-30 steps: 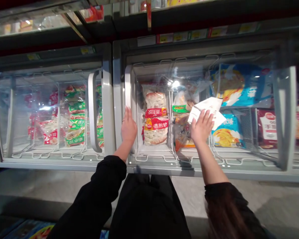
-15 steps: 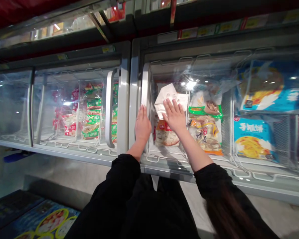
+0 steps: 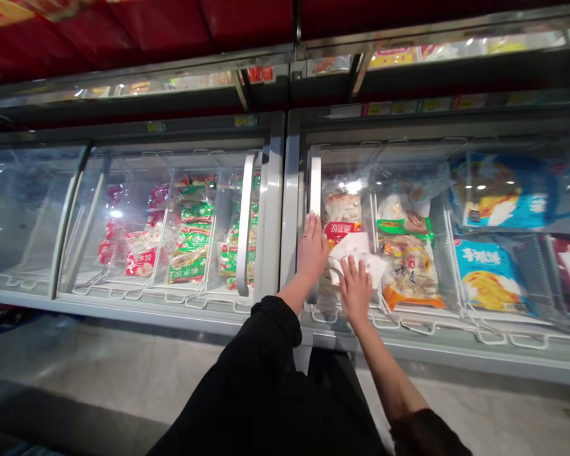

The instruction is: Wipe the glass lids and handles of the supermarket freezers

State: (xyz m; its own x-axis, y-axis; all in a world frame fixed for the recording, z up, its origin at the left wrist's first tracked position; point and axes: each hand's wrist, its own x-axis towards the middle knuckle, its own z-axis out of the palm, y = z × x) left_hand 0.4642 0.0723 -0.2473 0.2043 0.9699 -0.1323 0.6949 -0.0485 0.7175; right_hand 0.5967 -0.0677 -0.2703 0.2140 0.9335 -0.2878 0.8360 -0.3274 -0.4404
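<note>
My right hand (image 3: 356,288) lies flat with its fingers spread on a crumpled white cloth (image 3: 352,246). The cloth rests on the glass lid of a chest freezer, over a bag with a red label (image 3: 338,229). My left hand (image 3: 312,248) is stretched out at the lower part of the white lid handle (image 3: 315,180), its fingers straight and not wrapped round it. Under the glass, to the right of the cloth, are a bag with an orange edge (image 3: 411,272) and a bag with a green band (image 3: 403,225).
Blue food packs (image 3: 489,275) lie in wire baskets farther right. On the left, a neighbouring freezer with its own handle (image 3: 246,225) holds green and red bags (image 3: 190,237). A shelf edge (image 3: 180,66) runs above the back. The freezer's front rim (image 3: 437,348) is nearest my body.
My right hand has drawn the cloth down the glass towards the front rim, uncovering the bag's upper part. The left hand stays by the handle. The camera view has shifted.
</note>
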